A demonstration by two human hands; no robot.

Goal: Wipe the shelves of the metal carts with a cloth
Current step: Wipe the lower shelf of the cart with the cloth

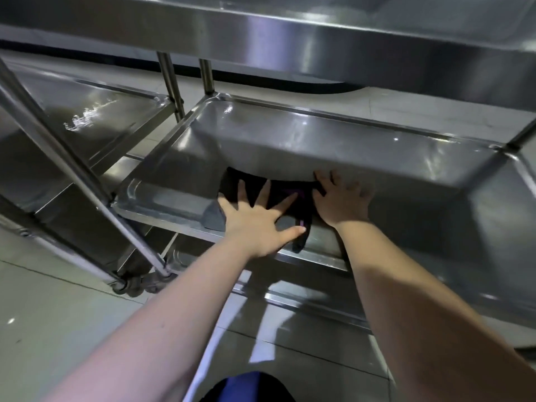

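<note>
A dark cloth (252, 185) with purple trim lies on the middle shelf (319, 140) of a stainless steel cart, close to the shelf's near rim. My left hand (255, 221) rests palm down on the cloth with fingers spread wide. My right hand (342, 201) lies flat beside it, fingers apart, covering the cloth's right end. One corner of the cloth hangs toward the near rim below my left thumb. Most of the cloth is hidden under my hands.
The cart's top shelf (290, 33) overhangs close above my hands. A bottom shelf (304, 300) sits underneath. A second metal cart (95, 111) stands to the left, with a slanted post (72, 169) and caster wheels (130, 285) on the tiled floor.
</note>
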